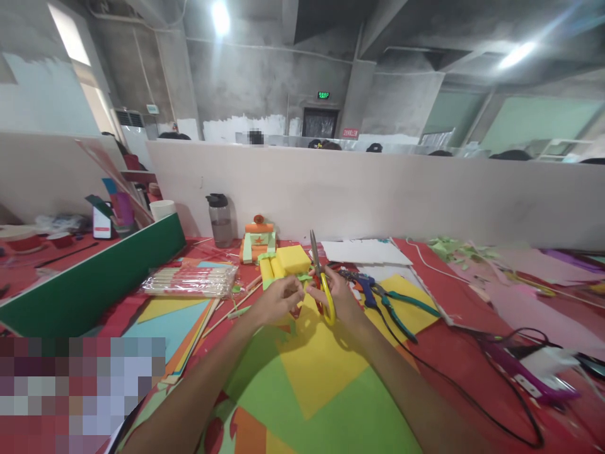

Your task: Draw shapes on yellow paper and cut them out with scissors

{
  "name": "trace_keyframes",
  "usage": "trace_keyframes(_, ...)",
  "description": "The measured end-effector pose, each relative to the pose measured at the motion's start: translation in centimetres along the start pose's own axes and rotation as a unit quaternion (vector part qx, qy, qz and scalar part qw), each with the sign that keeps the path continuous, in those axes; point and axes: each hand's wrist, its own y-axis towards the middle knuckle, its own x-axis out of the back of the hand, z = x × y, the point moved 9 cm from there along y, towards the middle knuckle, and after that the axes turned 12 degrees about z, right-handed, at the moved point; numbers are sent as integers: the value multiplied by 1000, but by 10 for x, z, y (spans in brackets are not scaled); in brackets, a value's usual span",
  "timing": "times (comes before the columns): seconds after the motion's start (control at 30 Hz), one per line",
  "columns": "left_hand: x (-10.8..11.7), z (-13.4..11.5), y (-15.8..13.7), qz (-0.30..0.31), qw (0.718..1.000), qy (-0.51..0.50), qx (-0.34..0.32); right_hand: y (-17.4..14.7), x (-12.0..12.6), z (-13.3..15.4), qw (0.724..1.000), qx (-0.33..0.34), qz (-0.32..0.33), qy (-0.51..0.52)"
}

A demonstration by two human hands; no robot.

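Observation:
My right hand [339, 293] is closed round yellow-handled scissors [329, 302], their blades pointing up and away from me. Close beside it, my left hand [282, 299] has its fingers curled in a pinch; whatever they hold is too small to make out. A little green scrap [305, 277] shows just beyond the fingertips. Under both hands lies a yellow paper sheet [312, 378], on top of green paper [378, 416]. Just past my left hand stand a yellow block [293, 258] and yellow paper rolls [271, 267].
An orange and light-green paper model [259, 241] and a water bottle [220, 221] stand near the white partition [359, 189]. At left are wrapped sticks [189, 280] and a green board [104, 271]. Right are a blue glue gun [366, 289], green-handled pliers [397, 315] and a purple power strip [534, 375].

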Motion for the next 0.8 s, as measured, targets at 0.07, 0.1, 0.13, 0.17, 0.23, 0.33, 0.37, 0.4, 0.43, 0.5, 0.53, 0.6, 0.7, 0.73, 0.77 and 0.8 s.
trace_keyframes(0.07,5,-5,-2,-21,1000,11,6,0,1,1,1000,2,-4,-15)
trace_keyframes(0.1,7,-9,-4,-31,999,18,8,1,1,1,1000,3,-4,-21)
trace_keyframes(0.13,9,-12,-6,-43,999,23,9,1,0,1,1000,6,-3,-23)
trace_keyframes(0.17,11,-15,-7,-49,998,27,11,1,0,1,1000,7,-2,-20)
trace_keyframes(0.23,12,-18,-8,-58,997,38,15,0,-1,-1,1000,5,-2,-9)
trace_keyframes(0.33,11,-21,-7,-52,997,48,13,-1,0,-3,1000,-9,-18,-18)
trace_keyframes(0.37,10,-21,-7,-49,997,49,12,-2,1,-3,999,-11,-26,-24)
trace_keyframes(0.4,9,-21,-7,-48,997,52,10,-2,3,-3,999,-11,-33,-28)
trace_keyframes(0.43,9,-22,-6,-47,997,55,8,-2,3,-3,999,-9,-38,-29)
trace_keyframes(0.5,10,-22,-6,-48,997,57,4,-2,3,-3,999,-5,-38,-30)
trace_keyframes(0.53,10,-23,-6,-46,997,57,3,-2,3,-2,999,-1,-37,-33)
trace_keyframes(0.6,10,-23,-6,-41,998,57,3,-2,3,1,998,3,-42,-47)
trace_keyframes(0.7,14,-25,-7,-49,997,66,5,-3,3,3,998,-2,-45,-53)
trace_keyframes(0.73,15,-26,-8,-56,996,67,7,-4,3,3,998,-4,-46,-50)
trace_keyframes(0.77,17,-26,-9,-63,996,65,9,-4,3,3,998,-5,-48,-47)
trace_keyframes(0.8,19,-27,-10,-69,996,60,11,-4,4,4,998,-4,-50,-46)
